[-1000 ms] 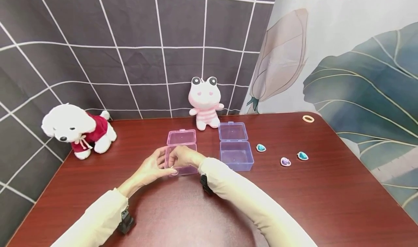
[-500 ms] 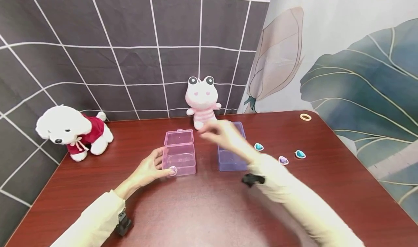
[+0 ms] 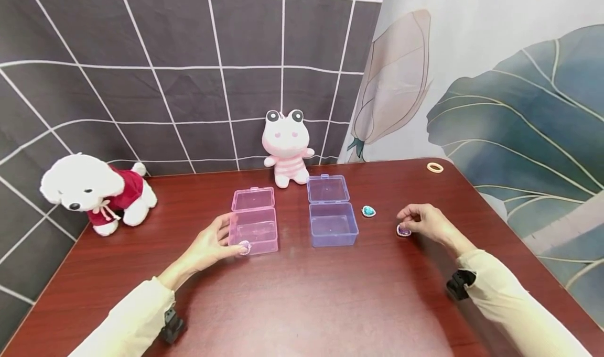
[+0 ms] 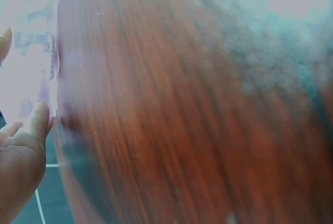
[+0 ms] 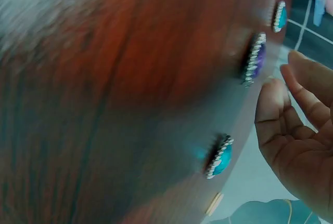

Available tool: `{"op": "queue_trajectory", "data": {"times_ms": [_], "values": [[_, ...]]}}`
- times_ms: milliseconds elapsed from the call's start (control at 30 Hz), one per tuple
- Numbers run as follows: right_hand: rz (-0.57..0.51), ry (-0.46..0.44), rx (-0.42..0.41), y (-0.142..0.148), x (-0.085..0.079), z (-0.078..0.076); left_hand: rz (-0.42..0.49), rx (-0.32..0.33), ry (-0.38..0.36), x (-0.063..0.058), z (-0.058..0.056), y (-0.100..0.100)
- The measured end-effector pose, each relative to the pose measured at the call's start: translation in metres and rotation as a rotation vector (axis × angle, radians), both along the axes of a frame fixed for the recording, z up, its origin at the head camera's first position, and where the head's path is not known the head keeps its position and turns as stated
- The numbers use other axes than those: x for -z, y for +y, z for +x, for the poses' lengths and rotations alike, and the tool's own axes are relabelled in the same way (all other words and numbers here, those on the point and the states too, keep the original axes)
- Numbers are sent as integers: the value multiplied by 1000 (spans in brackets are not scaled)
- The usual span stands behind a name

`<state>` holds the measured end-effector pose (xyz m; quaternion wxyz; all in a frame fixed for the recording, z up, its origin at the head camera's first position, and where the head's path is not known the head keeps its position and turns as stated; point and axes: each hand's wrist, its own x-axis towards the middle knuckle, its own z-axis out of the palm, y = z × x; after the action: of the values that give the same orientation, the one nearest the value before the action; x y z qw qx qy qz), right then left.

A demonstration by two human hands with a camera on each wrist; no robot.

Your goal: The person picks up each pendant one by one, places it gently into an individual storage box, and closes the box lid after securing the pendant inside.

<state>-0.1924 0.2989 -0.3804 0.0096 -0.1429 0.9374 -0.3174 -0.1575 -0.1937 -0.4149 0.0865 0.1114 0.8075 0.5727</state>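
Observation:
My left hand (image 3: 207, 246) holds the left side of an open pink see-through plastic box (image 3: 265, 246), its thumb at the front wall. A purple gem with a beaded rim (image 3: 244, 247) shows beside that thumb; whether it lies inside the box I cannot tell. Over to the right, my right hand (image 3: 427, 222) hovers above another purple gem (image 3: 403, 231). In the right wrist view its thumb and fingers are parted, a small gap away from that purple gem (image 5: 256, 60). A teal gem (image 5: 221, 156), hidden by the hand in the head view, lies close by.
An open blue see-through box (image 3: 335, 240) stands right of the pink one, with a teal gem (image 3: 368, 211) beside it. A pale ring (image 3: 434, 167) lies at the back right. A plush frog (image 3: 286, 147) and plush dog (image 3: 101, 189) sit behind.
My right hand has left the pink box and swung right, past the blue box, to the purple gem. My left hand has stayed at the pink box.

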Motion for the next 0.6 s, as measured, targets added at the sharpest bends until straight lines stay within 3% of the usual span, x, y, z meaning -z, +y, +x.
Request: {"op": "queue_trajectory", "data": {"times_ms": [300,600], "values": [[96,-39,-44,0,5,-2,60,20,-15,2,0,1],[143,-30,-57,-4,3,0,46,21,-4,0,0,-1]]}}
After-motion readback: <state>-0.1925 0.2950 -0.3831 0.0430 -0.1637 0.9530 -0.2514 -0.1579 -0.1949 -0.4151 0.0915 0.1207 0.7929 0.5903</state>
